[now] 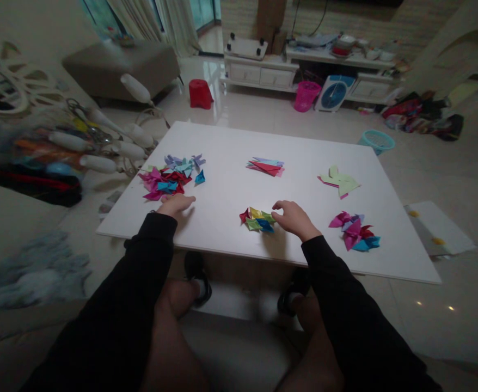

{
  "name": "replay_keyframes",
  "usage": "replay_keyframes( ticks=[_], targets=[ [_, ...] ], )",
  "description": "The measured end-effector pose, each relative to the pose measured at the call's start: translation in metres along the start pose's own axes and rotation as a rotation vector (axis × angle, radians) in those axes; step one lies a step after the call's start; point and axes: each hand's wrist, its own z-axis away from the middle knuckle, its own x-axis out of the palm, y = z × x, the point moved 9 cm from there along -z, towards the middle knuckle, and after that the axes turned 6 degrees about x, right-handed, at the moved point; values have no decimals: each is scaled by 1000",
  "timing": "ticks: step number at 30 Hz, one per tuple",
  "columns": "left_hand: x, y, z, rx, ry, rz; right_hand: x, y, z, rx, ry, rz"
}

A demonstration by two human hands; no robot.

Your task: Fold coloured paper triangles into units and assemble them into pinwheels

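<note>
My right hand rests on the white table with its fingers curled, fingertips touching a small multicoloured folded-paper piece. My left hand lies on the table at the near edge of a large pile of pink, red, blue and purple folded paper pieces; its fingers are bent and partly hidden. Nothing shows plainly inside either hand.
A red-and-blue paper stack lies mid-table, pale green folded sheets at far right, a pink-blue paper cluster near right. Past the table: red stool, pink basket, teal basket. Clutter stands at the left.
</note>
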Motion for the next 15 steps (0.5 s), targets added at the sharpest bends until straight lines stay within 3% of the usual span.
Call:
replay_keyframes(
  ticks=[10,15],
  targets=[
    [1,-4,5,-47,-85,90,0,1,1,4,-12,12],
    [-5,-19,-1,-132,38,48,0,0,2,4,-16,7]
  ],
)
